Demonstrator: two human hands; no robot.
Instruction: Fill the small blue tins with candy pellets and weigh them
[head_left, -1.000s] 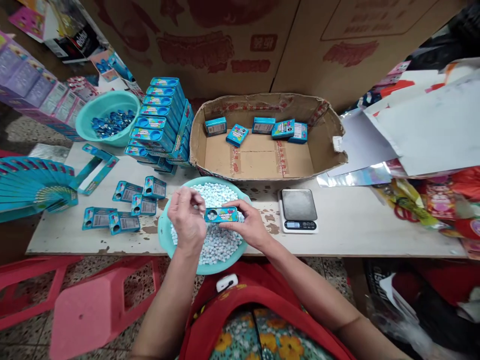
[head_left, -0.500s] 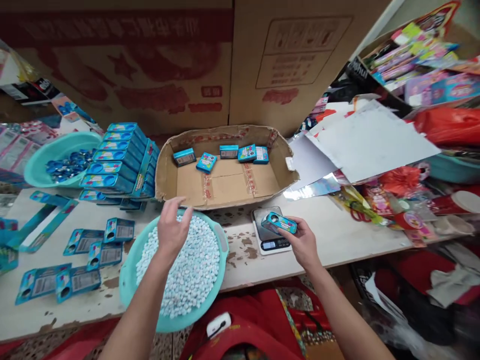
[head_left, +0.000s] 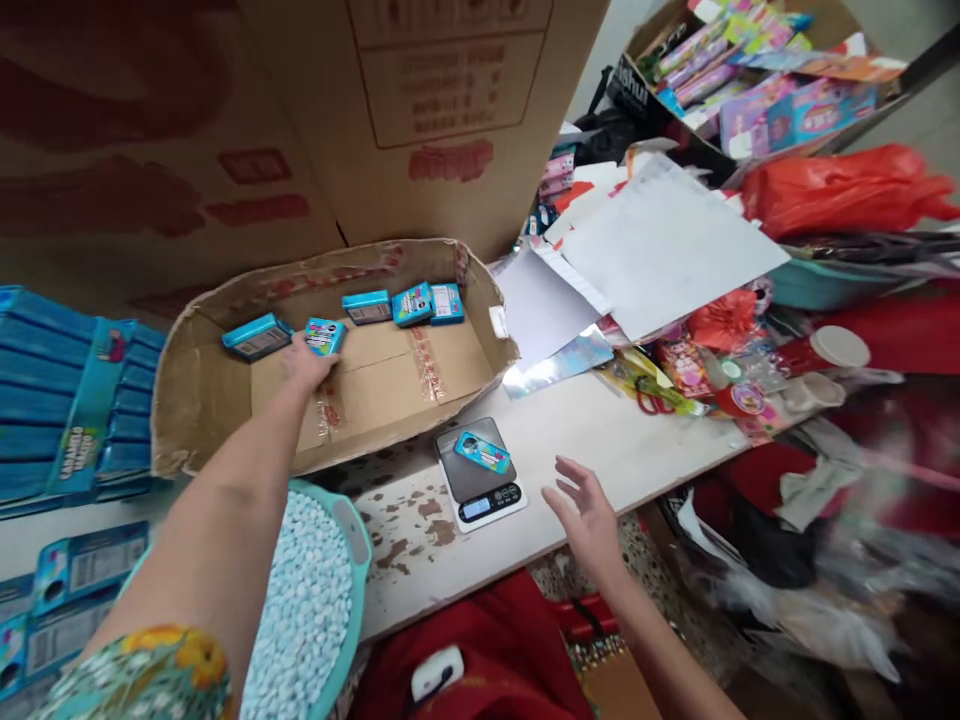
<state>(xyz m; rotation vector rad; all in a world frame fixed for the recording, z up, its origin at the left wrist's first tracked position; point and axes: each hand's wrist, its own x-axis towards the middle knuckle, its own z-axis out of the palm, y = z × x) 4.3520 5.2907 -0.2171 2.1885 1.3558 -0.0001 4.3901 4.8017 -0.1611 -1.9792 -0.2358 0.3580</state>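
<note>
My left hand [head_left: 304, 365] reaches into the shallow cardboard tray [head_left: 375, 362], its fingers and thumb closed about the lower edge of a small blue candy box [head_left: 325, 336], which rests in the tray. Another blue candy box [head_left: 482, 452] lies aslant on the digital kitchen scale [head_left: 491, 501]; the scale's display is lit but too small to read. My right hand [head_left: 589, 515] hovers to the right of the scale, fingers apart and holding nothing. Several more blue boxes [head_left: 367, 307] stand or lie along the back of the tray.
A turquoise basin [head_left: 358, 560] of pale blue candies is partly behind my left forearm. Stacked blue boxes [head_left: 45, 400] stand at left, with more boxes [head_left: 90, 565] lying below them. Large cartons [head_left: 315, 120] rise behind the tray. White sheets [head_left: 667, 250] and red scissors [head_left: 655, 402] lie to the right.
My right hand has left the box on the scale and drawn back, opening. My left hand has moved from above the basin into the tray, onto a box. The view has turned right.
</note>
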